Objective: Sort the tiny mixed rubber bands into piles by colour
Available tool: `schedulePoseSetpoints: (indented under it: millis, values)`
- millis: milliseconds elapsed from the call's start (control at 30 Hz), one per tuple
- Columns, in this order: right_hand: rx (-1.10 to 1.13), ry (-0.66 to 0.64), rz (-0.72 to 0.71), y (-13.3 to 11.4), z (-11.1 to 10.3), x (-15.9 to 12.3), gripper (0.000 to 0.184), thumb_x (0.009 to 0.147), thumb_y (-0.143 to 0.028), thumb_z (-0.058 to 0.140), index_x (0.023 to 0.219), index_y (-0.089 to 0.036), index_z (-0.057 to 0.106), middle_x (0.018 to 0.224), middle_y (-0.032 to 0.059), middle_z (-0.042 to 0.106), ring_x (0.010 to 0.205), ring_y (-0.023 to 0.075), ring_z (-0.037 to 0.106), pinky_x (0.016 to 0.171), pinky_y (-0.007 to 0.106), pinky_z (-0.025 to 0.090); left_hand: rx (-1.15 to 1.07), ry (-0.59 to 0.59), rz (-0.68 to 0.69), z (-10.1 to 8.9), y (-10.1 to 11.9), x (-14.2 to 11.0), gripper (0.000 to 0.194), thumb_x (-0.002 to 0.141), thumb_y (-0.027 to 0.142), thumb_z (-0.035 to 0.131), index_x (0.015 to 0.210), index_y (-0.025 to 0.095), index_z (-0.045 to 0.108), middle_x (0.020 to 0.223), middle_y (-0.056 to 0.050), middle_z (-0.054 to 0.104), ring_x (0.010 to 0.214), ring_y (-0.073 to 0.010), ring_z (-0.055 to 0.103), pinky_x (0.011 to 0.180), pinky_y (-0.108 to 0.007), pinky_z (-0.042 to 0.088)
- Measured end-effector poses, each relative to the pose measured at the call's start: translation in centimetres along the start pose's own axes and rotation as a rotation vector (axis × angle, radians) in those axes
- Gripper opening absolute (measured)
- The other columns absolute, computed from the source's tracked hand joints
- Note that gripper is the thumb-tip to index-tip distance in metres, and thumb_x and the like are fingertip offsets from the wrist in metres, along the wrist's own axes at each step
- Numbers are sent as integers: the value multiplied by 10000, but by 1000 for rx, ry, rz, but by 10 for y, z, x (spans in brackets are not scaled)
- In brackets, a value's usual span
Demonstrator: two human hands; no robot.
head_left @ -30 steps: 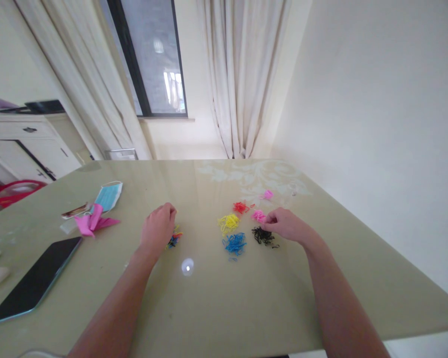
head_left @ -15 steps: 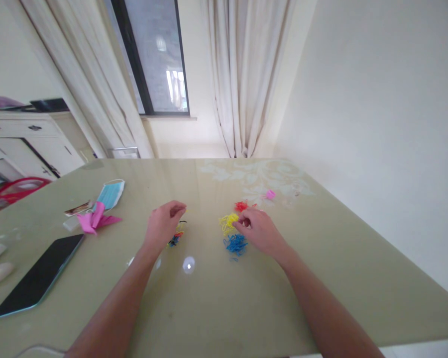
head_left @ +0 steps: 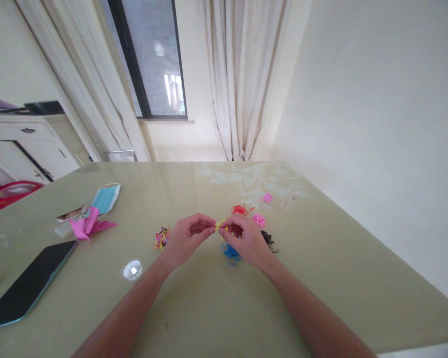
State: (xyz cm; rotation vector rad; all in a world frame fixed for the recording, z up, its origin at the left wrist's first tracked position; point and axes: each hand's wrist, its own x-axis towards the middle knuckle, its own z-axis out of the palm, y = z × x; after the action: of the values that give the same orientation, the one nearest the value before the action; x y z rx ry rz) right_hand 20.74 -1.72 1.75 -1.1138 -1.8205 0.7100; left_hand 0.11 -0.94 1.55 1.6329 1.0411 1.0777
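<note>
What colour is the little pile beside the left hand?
The pile is multicoloured, including yellow; it shows in the head view.

Wall (head_left: 377, 124) right, pale, plain. Dark-framed window (head_left: 153, 54) between cream curtains (head_left: 242, 74). White cabinet (head_left: 41, 151) at left. Glossy greenish table (head_left: 209, 318); bright reflection (head_left: 133, 270) on its top.

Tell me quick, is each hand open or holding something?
Left hand: closed in a pinch, apparently on a small yellow piece.
Right hand: closed in a pinch too; can't tell what it holds.
</note>
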Motion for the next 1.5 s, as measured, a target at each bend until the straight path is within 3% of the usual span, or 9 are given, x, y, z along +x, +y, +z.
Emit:
schedulePoseSetpoints:
  millis: [800, 900, 1033, 1133, 1267, 1500]
  values:
    - [140, -14, 50, -4, -6, -1, 148, 850, -341, 741, 852, -196, 769, 683, 17, 635, 620, 153, 522, 566, 283, 406, -76, -95, -21, 1, 8, -2, 343, 807, 460, 811, 1000, 188, 729, 954, -71, 803, 894, -215, 760, 864, -354, 611]
    - [390, -2, 126, -6, -17, 0, 240, 834, -444, 769, 825, -204, 752, 730, 27, 676, 647, 160, 558, 597, 289, 447, 150, -62, -15, -10, 12, -1, 390, 870, 533, 725, 1081, 205, 725, 1011, -83, 795, 936, -239, 750, 859, -370, 602]
    - [598, 137, 154, -10, -34, 0, 272, 772, -466, 849, 796, -212, 756, 759, 17, 684, 668, 152, 572, 633, 281, 469, 940, 201, -72, -31, 7, 0, 376, 994, 491, 545, 1110, 188, 736, 1141, -141, 746, 1076, -319, 688, 948, -457, 536]
    - [622, 156, 128, -13, -41, -1, 244, 769, -433, 868, 784, -212, 768, 745, 10, 671, 673, 145, 564, 640, 271, 466, 1317, 166, -254, -43, -5, 0, 315, 1005, 364, 521, 1142, 180, 737, 1191, -159, 712, 1126, -351, 660, 954, -470, 513]
    - [655, 136, 101, -16, -41, -3, 207, 774, -387, 874, 768, -210, 767, 740, 0, 666, 674, 131, 555, 649, 259, 453, 1330, 36, -361, -51, -21, 4, 271, 1009, 298, 497, 1079, 199, 739, 1132, -120, 719, 1048, -294, 697, 876, -378, 521]
    - [587, 166, 183, 5, -38, 9, 267, 787, -454, 814, 811, -193, 767, 684, 2, 660, 592, 123, 505, 578, 263, 397, 1298, 60, -358, -51, -24, 6, 291, 1000, 212, 433, 984, 207, 723, 1084, -106, 741, 973, -270, 718, 786, -345, 511]
